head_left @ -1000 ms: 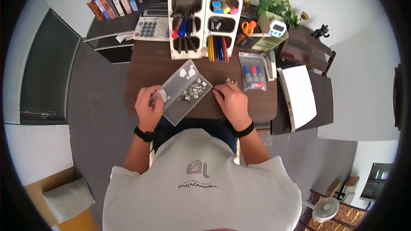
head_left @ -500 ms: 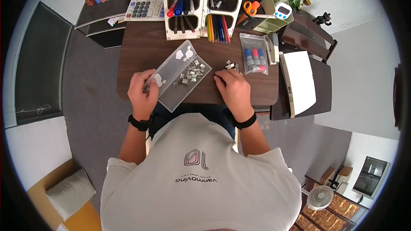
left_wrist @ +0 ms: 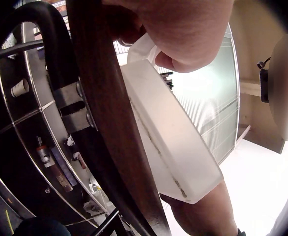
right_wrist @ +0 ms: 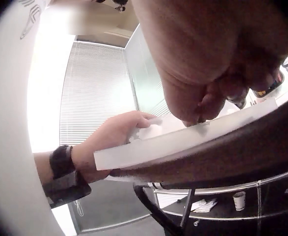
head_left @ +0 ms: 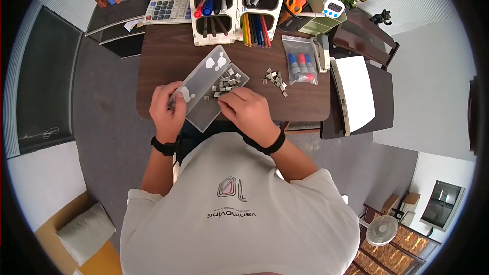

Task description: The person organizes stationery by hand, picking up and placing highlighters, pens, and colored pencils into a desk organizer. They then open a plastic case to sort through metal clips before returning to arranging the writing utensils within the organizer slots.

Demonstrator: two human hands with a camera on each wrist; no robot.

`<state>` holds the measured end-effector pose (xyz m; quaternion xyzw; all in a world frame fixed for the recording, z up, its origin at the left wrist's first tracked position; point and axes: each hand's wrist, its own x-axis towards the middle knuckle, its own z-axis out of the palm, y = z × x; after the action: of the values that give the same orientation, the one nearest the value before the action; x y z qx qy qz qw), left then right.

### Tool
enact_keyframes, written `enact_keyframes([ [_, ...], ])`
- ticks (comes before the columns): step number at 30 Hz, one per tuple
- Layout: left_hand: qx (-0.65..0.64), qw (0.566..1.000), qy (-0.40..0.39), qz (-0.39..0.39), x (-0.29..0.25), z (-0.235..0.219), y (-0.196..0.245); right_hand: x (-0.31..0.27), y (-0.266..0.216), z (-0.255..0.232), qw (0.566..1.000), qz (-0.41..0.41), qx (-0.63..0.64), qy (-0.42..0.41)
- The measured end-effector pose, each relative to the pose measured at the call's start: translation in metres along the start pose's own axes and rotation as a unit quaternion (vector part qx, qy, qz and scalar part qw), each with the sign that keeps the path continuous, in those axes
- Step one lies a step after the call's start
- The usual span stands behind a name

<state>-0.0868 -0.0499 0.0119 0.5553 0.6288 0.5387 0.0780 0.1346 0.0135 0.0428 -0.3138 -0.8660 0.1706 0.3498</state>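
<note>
A clear plastic box lies open on the desk, its hinged lid tilted up on the left and bearing white patches. Several small silver metal clips lie inside its right part. My left hand grips the lid's outer edge, thumb on the inner face. My right hand is over the box's near right side, thumb and finger pinched together at a small metal clip, mostly hidden by the fingertips. More metal clips lie loose on the desk right of the box.
A white organizer with pens and pencils stands at the desk's back, beside a calculator. To the right are a zip bag of small bottles, a stapler and a green holder. The desk's front edge runs under the box.
My right hand has moved left from the loose clips to over the box, uncovering the pile. My left hand keeps its grip on the lid. The head view has tilted slightly.
</note>
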Motion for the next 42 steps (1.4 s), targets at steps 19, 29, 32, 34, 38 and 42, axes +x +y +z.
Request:
enact_keyframes([
  [19,-0.002,1.0,0.009,0.008,0.001,-0.001,-0.001,-0.012,0.05,-0.048,0.977,0.159,-0.141,0.007],
  [29,-0.008,1.0,0.011,0.008,0.0,0.001,-0.001,-0.004,0.023,-0.031,0.992,0.097,-0.063,0.042],
  [32,-0.002,1.0,0.009,0.011,0.001,0.001,0.0,-0.003,-0.004,-0.008,1.0,0.022,0.001,0.01],
  [34,-0.002,1.0,0.009,0.013,0.001,0.001,-0.001,-0.003,-0.004,0.009,1.0,-0.014,-0.003,-0.002],
  [38,-0.002,1.0,0.009,0.008,0.001,0.0,-0.001,-0.003,-0.003,0.014,0.999,0.018,-0.001,-0.03],
  [42,-0.002,1.0,0.012,0.026,0.002,0.002,-0.001,0.001,-0.002,0.006,0.998,0.02,-0.025,-0.045],
])
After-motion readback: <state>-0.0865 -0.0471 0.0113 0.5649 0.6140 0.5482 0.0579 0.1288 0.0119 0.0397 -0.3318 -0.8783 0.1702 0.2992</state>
